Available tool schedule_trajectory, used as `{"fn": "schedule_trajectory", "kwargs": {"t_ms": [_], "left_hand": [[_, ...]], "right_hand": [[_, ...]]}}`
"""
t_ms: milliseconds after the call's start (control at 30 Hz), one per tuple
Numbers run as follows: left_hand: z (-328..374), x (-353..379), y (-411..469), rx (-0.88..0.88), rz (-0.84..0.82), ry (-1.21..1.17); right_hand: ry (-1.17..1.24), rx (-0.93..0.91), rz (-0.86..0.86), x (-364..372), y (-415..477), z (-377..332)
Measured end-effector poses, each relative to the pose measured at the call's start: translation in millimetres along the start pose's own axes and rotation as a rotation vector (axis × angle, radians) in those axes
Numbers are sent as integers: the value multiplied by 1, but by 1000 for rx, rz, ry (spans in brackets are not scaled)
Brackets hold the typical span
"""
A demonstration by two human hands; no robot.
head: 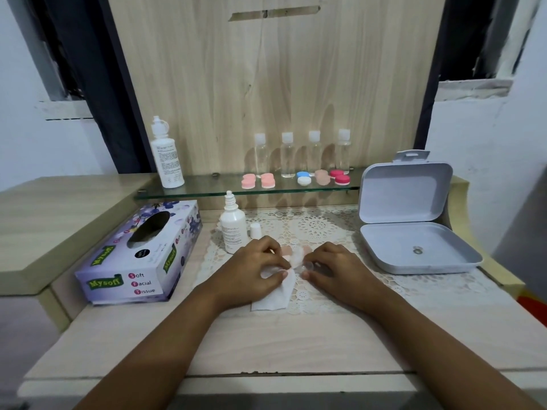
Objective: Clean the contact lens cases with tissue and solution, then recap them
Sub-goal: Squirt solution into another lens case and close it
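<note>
— Your left hand (251,267) was curled, thumb and fingertips pinching a white paper tissue (275,294). Its twisted end ran toward your other hand, and its loose end lay on the white lace mat (316,229) and the pale wooden tabletop (266,344).

— And your right hand (334,267) was curled as well. Your thumb and forefinger pinched a small clear plastic lens case (307,266), low over the mat, right at the tissue's twisted tip. Whether the tissue was inside a well, I could not tell.

— Just behind your fingertips two peach round caps (285,251) showed, half hidden by your hands.

— The small white plastic solution bottle (233,229) stood upright near your left hand, uncapped, its white cap (255,230) just beside it on the mat.

— To your left lay the purple flowered tissue box (139,255). To your right the grey plastic hinged box (414,226) stood open.

— On the glass shelf (207,192) you had a tall white bottle (167,155), four clear bottles with white caps (287,155), and capped lens cases in a row: two pink (250,181), one blue and white (304,177), one beige (322,176), one magenta (340,176).
</note>
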State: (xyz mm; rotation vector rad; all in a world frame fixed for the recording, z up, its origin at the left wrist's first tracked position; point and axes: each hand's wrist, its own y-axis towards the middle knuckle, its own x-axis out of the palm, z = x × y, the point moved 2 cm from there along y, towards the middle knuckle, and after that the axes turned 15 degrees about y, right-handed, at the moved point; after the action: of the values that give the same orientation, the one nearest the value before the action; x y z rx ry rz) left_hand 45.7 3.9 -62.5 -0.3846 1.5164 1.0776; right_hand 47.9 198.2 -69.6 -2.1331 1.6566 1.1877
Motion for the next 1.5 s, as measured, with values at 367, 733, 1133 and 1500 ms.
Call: {"fn": "schedule_trajectory", "kwargs": {"t_ms": [367, 733, 1133, 1500], "left_hand": [[13, -1, 4, 105, 38, 393], [11, 3, 2, 74, 87, 339], [17, 3, 6, 42, 54, 205], [17, -2, 3, 48, 107, 403]], "right_hand": [[-32, -27, -2, 3, 5, 6], [-49, -37, -14, 5, 9, 14], [-33, -74, 0, 5, 9, 14], [-28, -96, 9, 3, 9, 13]]}}
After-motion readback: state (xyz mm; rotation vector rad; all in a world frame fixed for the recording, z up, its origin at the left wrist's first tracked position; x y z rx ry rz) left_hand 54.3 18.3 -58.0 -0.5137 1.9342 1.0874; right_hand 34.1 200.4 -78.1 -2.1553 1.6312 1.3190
